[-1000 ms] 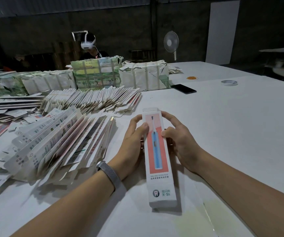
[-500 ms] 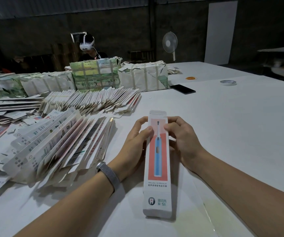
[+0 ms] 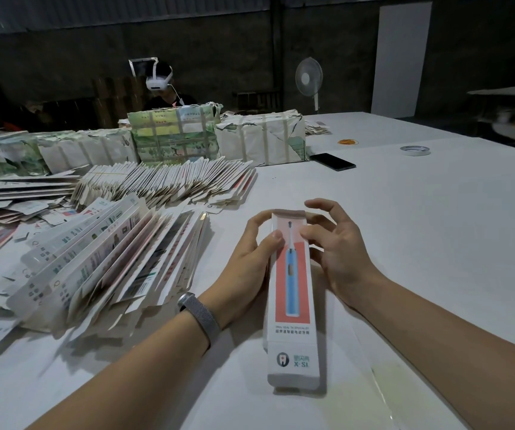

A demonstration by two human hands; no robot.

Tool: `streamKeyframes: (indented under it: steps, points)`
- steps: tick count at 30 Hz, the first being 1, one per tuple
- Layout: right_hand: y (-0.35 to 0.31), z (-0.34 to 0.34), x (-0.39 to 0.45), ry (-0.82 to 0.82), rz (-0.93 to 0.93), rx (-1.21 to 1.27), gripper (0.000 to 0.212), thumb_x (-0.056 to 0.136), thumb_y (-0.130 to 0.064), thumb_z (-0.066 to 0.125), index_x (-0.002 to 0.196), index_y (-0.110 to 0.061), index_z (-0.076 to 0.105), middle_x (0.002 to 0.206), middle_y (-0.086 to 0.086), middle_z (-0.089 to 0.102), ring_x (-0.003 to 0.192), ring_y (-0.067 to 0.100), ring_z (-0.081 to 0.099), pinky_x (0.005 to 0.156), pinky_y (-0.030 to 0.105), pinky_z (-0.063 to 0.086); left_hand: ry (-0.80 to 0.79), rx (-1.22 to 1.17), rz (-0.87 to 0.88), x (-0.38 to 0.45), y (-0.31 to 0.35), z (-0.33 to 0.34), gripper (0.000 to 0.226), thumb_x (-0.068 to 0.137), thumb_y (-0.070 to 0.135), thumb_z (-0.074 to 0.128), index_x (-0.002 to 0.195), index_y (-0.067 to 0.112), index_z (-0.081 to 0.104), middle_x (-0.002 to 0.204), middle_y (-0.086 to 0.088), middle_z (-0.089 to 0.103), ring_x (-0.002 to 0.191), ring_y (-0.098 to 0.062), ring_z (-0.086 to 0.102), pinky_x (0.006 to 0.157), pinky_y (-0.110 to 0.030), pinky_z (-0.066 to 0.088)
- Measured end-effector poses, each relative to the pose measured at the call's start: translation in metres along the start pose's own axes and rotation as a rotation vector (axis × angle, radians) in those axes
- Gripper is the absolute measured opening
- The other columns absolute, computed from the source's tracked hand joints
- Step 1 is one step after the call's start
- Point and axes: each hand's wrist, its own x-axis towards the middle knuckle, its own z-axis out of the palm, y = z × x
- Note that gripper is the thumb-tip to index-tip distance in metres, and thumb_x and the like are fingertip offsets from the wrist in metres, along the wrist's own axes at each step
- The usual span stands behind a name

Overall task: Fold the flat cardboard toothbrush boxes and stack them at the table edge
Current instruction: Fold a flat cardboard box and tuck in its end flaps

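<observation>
Far left of frame: loose flat box blanks [image 3: 17, 193] scattered on the white table [image 3: 420, 243], some stacked, some strewn. Lower left to centre-left: big fanned pile of flat boxes [image 3: 100, 265], leaning on each other, printed sides showing. Above it, mid-left: second fanned row of flats [image 3: 169, 184], running toward centre. Behind those, upper left to upper centre: wrapped bundles [image 3: 172, 135], strapped with tape, one greenish, one whitish to its right. A person wearing a white headset [image 3: 158, 82] sits behind the bundles, mostly hidden.

Centre: left hand [image 3: 246, 262], metal mesh watch band [image 3: 200, 315] on the wrist, fingers curled round the left side of the upper end of the toothbrush box [image 3: 291, 293], thumb on the front face. Box is formed, long and narrow, red panel with blue toothbrush picture, lying lengthwise toward the camera, lower end near bottom centre of frame; can't tell if it rests on the table. Top flap at the far end is folded over.

Right of box: right hand [image 3: 337, 246], thumb tip pressed on the box front near the top, other fingers spread and loosely bent past the box's right edge, index raised clear of it.

Upper right of centre: black phone [image 3: 332, 161] flat on table. Further right: orange rubber bands [image 3: 347, 141], then tape roll [image 3: 414, 149]. Standing fan [image 3: 309, 79] in the background.
</observation>
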Motion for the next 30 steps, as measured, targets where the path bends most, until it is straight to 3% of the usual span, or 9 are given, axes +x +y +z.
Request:
streamKeyframes:
  steps: [3, 8, 15, 21, 23, 27, 30]
  points:
    - [-0.0005, -0.0014, 0.0003, 0.017, 0.008, -0.006, 0.031, 0.097, -0.001, 0.052, 0.1, -0.029, 0.065, 0.088, 0.001, 0.071, 0.081, 0.027, 0.072, 0.075, 0.04, 0.063, -0.017, 0.012, -0.008, -0.0003, 0.0013, -0.001, 0.02, 0.095, 0.042, 0.055, 0.109, 0.058, 0.056, 0.096, -0.008, 0.077, 0.079, -0.023, 0.076, 0.068, -0.029, 0.06]
    - [0.0006, -0.0009, 0.0013, 0.018, 0.039, -0.023, 0.029, 0.099, -0.002, 0.051, 0.106, -0.025, 0.067, 0.09, 0.001, 0.072, 0.082, 0.024, 0.073, 0.074, 0.037, 0.062, -0.004, 0.018, -0.03, 0.0004, 0.0009, -0.0018, 0.024, 0.092, 0.043, 0.056, 0.114, 0.053, 0.053, 0.094, -0.008, 0.077, 0.078, -0.023, 0.075, 0.07, -0.031, 0.06]
    - [0.0006, -0.0047, 0.0012, 0.031, 0.081, -0.076, 0.021, 0.099, -0.007, 0.052, 0.098, -0.017, 0.071, 0.087, 0.004, 0.074, 0.08, 0.026, 0.074, 0.067, 0.032, 0.059, -0.008, 0.103, -0.029, -0.0008, 0.0005, -0.0016, 0.023, 0.107, 0.03, 0.047, 0.12, 0.049, 0.045, 0.085, -0.002, 0.076, 0.073, -0.018, 0.075, 0.066, -0.025, 0.059]
    - [-0.0003, -0.001, 0.0018, 0.027, 0.059, -0.062, 0.018, 0.087, -0.017, 0.06, 0.074, -0.027, 0.068, 0.076, 0.004, 0.067, 0.068, 0.017, 0.067, 0.061, 0.026, 0.055, -0.031, 0.139, -0.006, -0.0021, 0.0019, 0.0004, 0.024, 0.106, 0.031, 0.048, 0.127, 0.041, 0.044, 0.088, -0.002, 0.077, 0.075, -0.018, 0.075, 0.068, -0.026, 0.058]
    - [0.0001, 0.0, 0.0031, 0.04, 0.066, -0.066, 0.023, 0.091, -0.022, 0.062, 0.069, -0.027, 0.065, 0.072, 0.002, 0.066, 0.066, 0.017, 0.066, 0.058, 0.024, 0.055, -0.039, 0.157, 0.006, -0.0022, 0.0014, 0.0014, 0.026, 0.105, 0.034, 0.05, 0.129, 0.039, 0.044, 0.09, -0.003, 0.077, 0.076, -0.018, 0.075, 0.069, -0.026, 0.059]
    - [0.0028, -0.0016, 0.0049, 0.099, 0.066, -0.154, 0.02, 0.098, -0.025, 0.061, 0.079, -0.019, 0.064, 0.071, -0.001, 0.067, 0.066, 0.018, 0.068, 0.069, 0.036, 0.059, -0.061, 0.19, -0.007, -0.0028, 0.0014, 0.0016, 0.028, 0.104, 0.037, 0.049, 0.131, 0.041, 0.042, 0.094, -0.005, 0.078, 0.079, -0.022, 0.076, 0.072, -0.029, 0.06]
    - [0.0043, -0.0039, 0.0049, 0.102, 0.066, -0.203, 0.012, 0.098, -0.018, 0.059, 0.088, -0.022, 0.065, 0.079, -0.001, 0.068, 0.07, 0.019, 0.07, 0.071, 0.036, 0.061, -0.074, 0.2, -0.025, -0.0039, 0.0032, 0.0015, 0.029, 0.1, 0.043, 0.051, 0.128, 0.044, 0.043, 0.095, -0.004, 0.078, 0.08, -0.022, 0.076, 0.072, -0.029, 0.06]
